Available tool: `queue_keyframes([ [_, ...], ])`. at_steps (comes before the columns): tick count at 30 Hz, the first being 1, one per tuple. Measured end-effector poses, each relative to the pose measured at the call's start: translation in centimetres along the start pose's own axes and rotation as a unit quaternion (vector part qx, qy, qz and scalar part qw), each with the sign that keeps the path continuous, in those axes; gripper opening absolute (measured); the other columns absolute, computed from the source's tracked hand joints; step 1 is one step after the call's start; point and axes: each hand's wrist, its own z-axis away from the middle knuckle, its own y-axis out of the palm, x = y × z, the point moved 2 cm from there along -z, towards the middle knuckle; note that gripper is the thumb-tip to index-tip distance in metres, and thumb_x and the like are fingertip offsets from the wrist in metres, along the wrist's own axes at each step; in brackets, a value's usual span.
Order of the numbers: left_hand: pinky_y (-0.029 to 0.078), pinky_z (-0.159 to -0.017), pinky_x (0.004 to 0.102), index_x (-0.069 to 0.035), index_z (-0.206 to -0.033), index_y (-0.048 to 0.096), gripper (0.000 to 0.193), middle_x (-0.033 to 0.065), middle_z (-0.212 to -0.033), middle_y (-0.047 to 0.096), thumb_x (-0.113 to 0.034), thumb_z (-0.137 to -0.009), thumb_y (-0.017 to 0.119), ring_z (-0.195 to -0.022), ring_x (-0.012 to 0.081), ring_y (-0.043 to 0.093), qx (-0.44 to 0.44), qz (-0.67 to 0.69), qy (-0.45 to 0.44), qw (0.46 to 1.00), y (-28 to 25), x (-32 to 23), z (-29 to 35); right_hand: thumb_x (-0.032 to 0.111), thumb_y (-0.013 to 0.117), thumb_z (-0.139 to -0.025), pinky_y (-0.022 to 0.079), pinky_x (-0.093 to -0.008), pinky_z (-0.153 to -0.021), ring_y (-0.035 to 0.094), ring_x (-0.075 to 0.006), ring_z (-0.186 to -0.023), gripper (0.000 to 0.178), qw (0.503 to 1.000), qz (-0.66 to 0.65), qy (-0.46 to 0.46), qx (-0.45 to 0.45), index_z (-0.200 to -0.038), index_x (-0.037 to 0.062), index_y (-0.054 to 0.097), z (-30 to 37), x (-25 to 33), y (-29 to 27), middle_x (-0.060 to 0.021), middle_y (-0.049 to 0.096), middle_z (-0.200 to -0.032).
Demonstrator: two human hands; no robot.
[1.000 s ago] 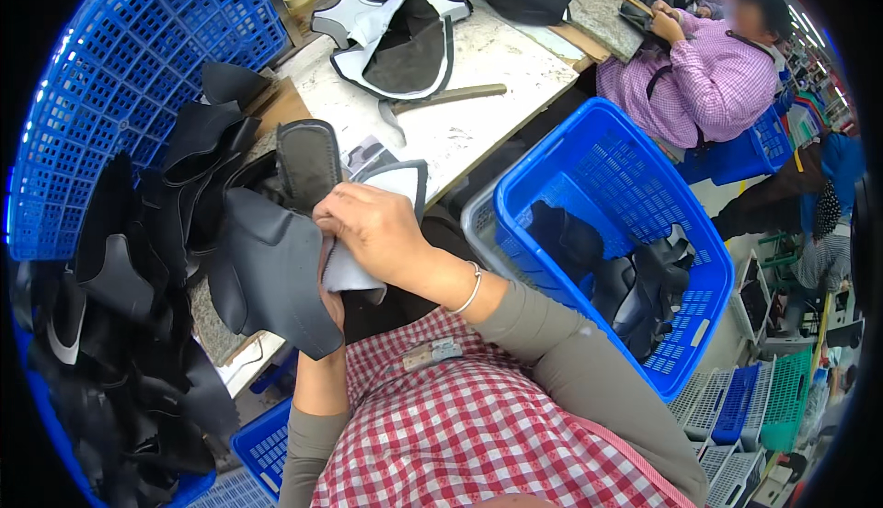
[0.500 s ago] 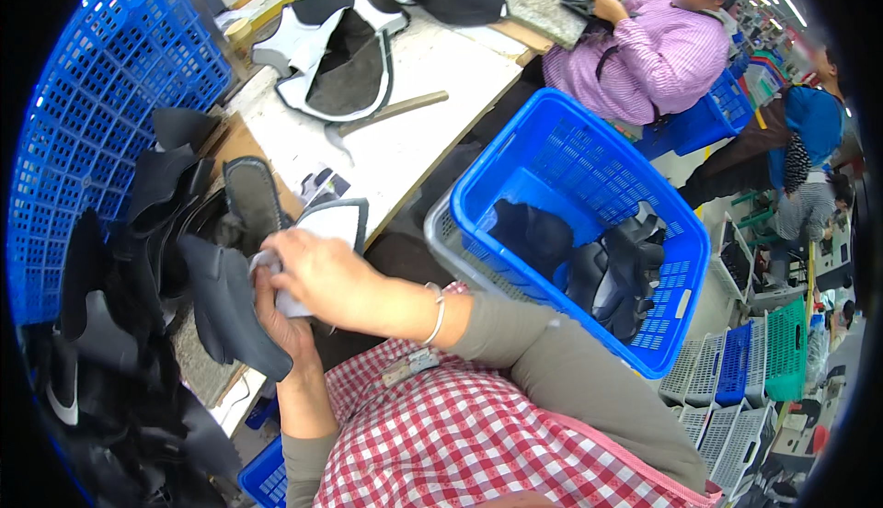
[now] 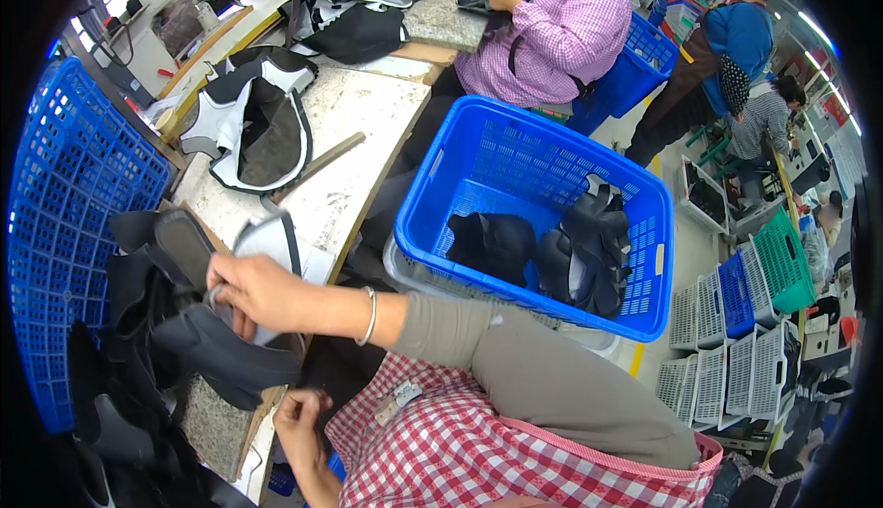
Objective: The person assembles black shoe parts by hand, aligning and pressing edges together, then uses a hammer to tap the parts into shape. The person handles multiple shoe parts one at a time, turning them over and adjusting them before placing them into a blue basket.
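Observation:
A black shoe upper [image 3: 216,347] with a pale lining lies tilted over the stone block [image 3: 213,421] at the bench's near end. My right hand [image 3: 258,296], wearing a bangle at the wrist, reaches across from the right and grips the upper's top edge, its fingers pinched and slightly blurred. Just off the bench edge is my left hand [image 3: 302,413], apart from the upper, its fingers curled in with nothing showing in them. Beyond the right hand lie a dark sole-shaped piece [image 3: 184,243] and a white-lined piece [image 3: 269,237].
A hammer [image 3: 322,163] and a white-and-black upper [image 3: 262,131] lie on the white bench [image 3: 336,209]. A blue basket [image 3: 648,273] holding black uppers stands to the right. Dark pieces [image 3: 115,425] pile up at left beside another blue basket [image 3: 78,232]. A co-worker [image 3: 552,34] sits farther along.
My left hand has let go of the upper and drawn back toward me. The upper has come down onto the block, with my right hand still at its edge. The view has shifted.

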Motion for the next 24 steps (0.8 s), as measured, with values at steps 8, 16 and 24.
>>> queue_keyframes([
  [8, 0.063, -0.094, 0.0356, -0.002, -0.141, 0.057, 0.059, 0.0198, -0.151, 0.051, 0.011, -0.085, 0.067, -0.133, 0.0338, 0.058, -0.198, -0.327, 0.318, 0.868, -2.7, -13.2, 4.5, 0.005, 0.063, -0.083, 0.057, -0.0481, -0.074, 0.069, -0.0390, -0.090, 0.018, 0.861, 0.449, -0.199, 0.132, -0.101, 0.0059, 0.062, 0.6, -0.4, 0.2, -0.0167, 0.066, -0.091],
  [16, 0.055, -0.082, 0.0456, -0.005, -0.119, 0.063, 0.051, 0.0134, -0.107, 0.064, 0.012, -0.072, 0.072, -0.100, 0.0379, 0.064, -0.070, -0.473, 0.328, 0.815, 0.7, -12.5, -1.1, 0.000, 0.065, -0.085, 0.058, -0.0427, -0.066, 0.070, -0.0365, -0.079, 0.024, 0.835, 0.461, -0.266, 0.137, -0.108, 0.0032, 0.059, 1.9, -0.6, -1.0, -0.0155, 0.066, -0.095],
  [24, 0.049, -0.075, 0.0389, 0.000, -0.083, 0.058, 0.033, 0.0127, -0.088, 0.058, 0.019, -0.055, 0.058, -0.087, 0.0329, 0.059, -0.131, -0.356, 0.473, 0.795, -1.9, -10.1, -0.3, 0.005, 0.074, -0.081, 0.057, -0.0313, -0.059, 0.070, -0.0208, -0.070, 0.027, 0.823, 0.462, -0.255, 0.210, -0.106, 0.0068, 0.063, 2.5, -0.5, -2.3, -0.0048, 0.068, -0.086],
])
